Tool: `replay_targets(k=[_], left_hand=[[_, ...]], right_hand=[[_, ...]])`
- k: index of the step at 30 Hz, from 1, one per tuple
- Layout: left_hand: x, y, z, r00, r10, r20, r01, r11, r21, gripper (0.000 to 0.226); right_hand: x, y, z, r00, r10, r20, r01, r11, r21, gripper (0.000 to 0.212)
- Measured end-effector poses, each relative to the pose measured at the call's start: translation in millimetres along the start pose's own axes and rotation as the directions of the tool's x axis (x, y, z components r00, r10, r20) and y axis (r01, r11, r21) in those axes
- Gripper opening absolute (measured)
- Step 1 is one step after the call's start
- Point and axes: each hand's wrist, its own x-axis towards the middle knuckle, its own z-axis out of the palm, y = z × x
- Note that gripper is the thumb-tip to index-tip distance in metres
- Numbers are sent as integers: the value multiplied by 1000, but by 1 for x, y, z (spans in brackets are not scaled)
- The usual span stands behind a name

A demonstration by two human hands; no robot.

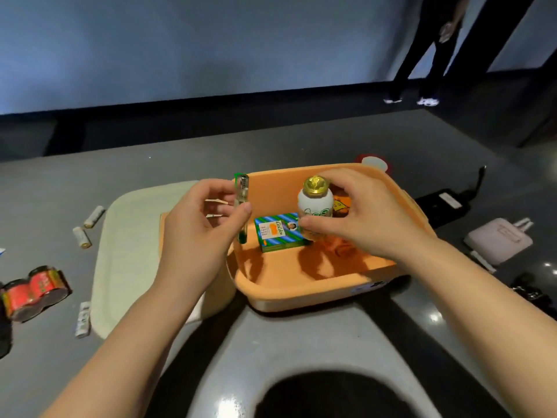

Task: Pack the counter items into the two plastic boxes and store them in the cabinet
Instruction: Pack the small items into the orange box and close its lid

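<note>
An orange plastic box (304, 292) sits open on the grey counter. Over its inside, my right hand (358, 212) grips a small white bottle (315, 208) with a gold cap, held upright. My left hand (199, 224) pinches a slim clear vial (242, 203) with a green cap at the box's left wall. A green-and-blue striped carton (278, 232) lies on the box floor, with a yellow-orange packet (340, 206) behind the bottle. Left of the box lies a pale cream lid (129, 236), partly covering a second orange box (215, 294).
Several white batteries (94, 216) lie scattered at the left, beside a red-wrapped pack of large cells (34, 292). At the right are a pink pouch (498, 241), a black adapter with cable (443, 206) and a dark object (527, 289). A person stands at the far right (437, 49).
</note>
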Motion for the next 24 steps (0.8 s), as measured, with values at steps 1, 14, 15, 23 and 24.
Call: replay_targets(k=[1,14,15,23,24], left_hand=[[1,-2,-3,1000,-8,-20,8,1000,4,23],[-2,-28,-41,993,-56,-108,54,998,-19,24],[-1,-28,-40,993,-52,-107,50,998,-23,25],[-2,-30,-35,993,-49,-104,44,998,-45,26],[-2,-30,-36,993,-47,-106,42,998,-49,26]], right_hand=[[13,-2,9,999,-20,40,20,1000,-2,45],[95,-2,110,974,95,206,-66,988,-140,50],[96,-3,111,976,104,191,-76,986,-150,52],[92,2,109,934,202,296,-160,974,-160,52],[93,4,109,918,226,325,-182,970,-159,49]])
